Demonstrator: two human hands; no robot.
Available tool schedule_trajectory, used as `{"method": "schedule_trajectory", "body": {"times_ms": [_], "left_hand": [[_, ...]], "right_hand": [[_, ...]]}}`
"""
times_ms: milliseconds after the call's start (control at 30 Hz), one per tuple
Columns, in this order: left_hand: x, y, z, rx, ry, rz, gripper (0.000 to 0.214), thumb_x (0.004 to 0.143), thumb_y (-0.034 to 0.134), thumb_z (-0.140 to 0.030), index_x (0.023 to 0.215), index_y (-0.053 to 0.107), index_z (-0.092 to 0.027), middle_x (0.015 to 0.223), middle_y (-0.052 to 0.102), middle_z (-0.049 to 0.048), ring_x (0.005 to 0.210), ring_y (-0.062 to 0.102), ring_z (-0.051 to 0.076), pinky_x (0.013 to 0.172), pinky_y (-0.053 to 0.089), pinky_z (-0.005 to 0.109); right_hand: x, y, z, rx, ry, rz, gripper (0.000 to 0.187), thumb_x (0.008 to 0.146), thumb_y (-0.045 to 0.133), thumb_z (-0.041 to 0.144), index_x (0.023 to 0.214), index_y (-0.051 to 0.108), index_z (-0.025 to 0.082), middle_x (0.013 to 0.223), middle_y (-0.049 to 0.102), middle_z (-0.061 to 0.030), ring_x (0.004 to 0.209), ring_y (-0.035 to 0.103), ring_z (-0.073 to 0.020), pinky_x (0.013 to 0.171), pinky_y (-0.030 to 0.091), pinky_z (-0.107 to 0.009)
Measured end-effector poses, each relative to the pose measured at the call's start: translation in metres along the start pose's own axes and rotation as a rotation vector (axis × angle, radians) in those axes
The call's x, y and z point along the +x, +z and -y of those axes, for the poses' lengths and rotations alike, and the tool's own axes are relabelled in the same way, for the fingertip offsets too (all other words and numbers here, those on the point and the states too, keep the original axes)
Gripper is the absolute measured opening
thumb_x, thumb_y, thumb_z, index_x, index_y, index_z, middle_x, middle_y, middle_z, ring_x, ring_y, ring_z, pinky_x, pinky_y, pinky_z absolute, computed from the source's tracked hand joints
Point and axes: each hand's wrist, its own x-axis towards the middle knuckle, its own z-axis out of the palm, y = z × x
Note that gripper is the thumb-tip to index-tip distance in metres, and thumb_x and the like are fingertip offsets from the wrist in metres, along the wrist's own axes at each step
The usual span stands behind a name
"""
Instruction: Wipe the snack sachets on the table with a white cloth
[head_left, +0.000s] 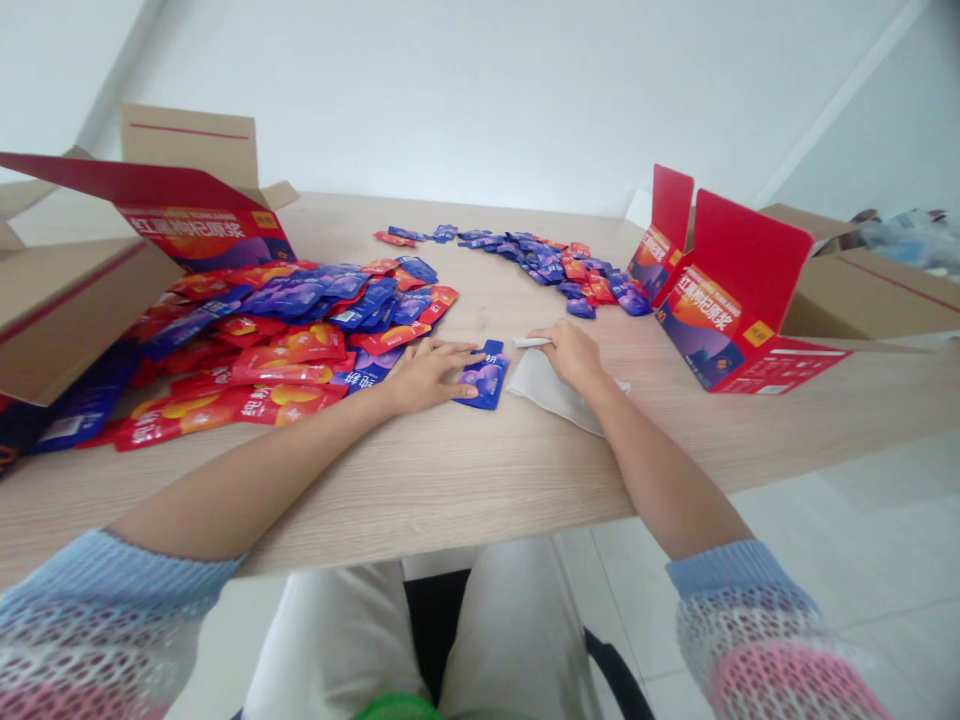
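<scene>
The left hand (429, 376) lies spread and flat on the tabletop, its grip wide. Its fingertips (466, 391) rest on a single blue sachet (481, 376), which lies apart from the heaps, just right of the hand. The contact looks like light pressure from above, not a pinch, and the sachet lies flat and uncreased.

The right hand (571, 355) is curled into a narrow grip around a white rolled item (532, 342), whose end projects from the fingers toward the sachet. Its exact nature cannot be confirmed, as the fingers hide most of it. Beneath this hand, a folded white cloth (551, 392) lies on the table, a short way from the sachet.

Handling note: the single sachet has a clear working area around it — the nearest large heap of red and blue sachets (289, 335) lies just beyond the left hand, touching its fingers at no point seen.

A second, looser scatter of sachets (544, 258) lies farther across the light wood table (450, 490). Open red cartons (739, 300) stand at the right, and another (206, 235) sits at the left, with brown shipping boxes (870, 305) behind the right-hand cartons.
</scene>
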Motion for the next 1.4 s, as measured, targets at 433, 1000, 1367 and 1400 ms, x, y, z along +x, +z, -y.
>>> {"method": "schedule_trajectory", "body": {"times_ms": [433,1000,1367,1400], "left_hand": [[0.006,-0.012,-0.002,-0.025,0.037,0.183,0.079,0.072,0.059,-0.065,0.142,0.033,-0.038,0.148,0.035,0.0019,0.134,0.024,0.034,0.102,0.014,0.053],[0.006,0.003,-0.017,-0.059,-0.118,0.031,0.099,0.061,0.069,-0.065,0.145,0.027,-0.033,0.140,0.046,0.0036,0.134,0.028,0.032,0.105,0.016,0.046],[0.013,-0.004,-0.014,-0.031,-0.019,0.104,0.095,0.065,0.067,-0.061,0.145,0.022,-0.040,0.145,0.039,0.0006,0.126,0.032,0.032,0.102,0.021,0.044],[0.014,-0.005,-0.013,-0.014,-0.002,0.126,0.089,0.065,0.067,-0.062,0.143,0.029,-0.041,0.146,0.036,-0.0002,0.127,0.030,0.033,0.102,0.021,0.045]], "right_hand": [[-0.014,0.001,0.041,0.024,-0.298,0.084,0.031,0.090,0.047,0.022,0.114,0.066,0.027,0.097,0.058,-0.0051,0.090,0.054,-0.0178,0.072,0.038,-0.025],[-0.041,-0.028,0.090,-0.168,-0.637,0.260,0.029,0.090,0.048,0.021,0.108,0.069,0.029,0.102,0.054,-0.0095,0.096,0.047,-0.0231,0.073,0.032,-0.031],[-0.033,-0.037,0.055,0.153,-0.680,0.542,0.045,0.075,0.047,0.002,0.109,0.069,0.023,0.094,0.059,-0.0071,0.082,0.051,-0.0176,0.075,0.040,-0.028],[-0.032,-0.037,0.054,0.179,-0.687,0.567,0.047,0.074,0.047,0.000,0.108,0.069,0.023,0.093,0.059,-0.0064,0.082,0.050,-0.0169,0.076,0.040,-0.028]]}}
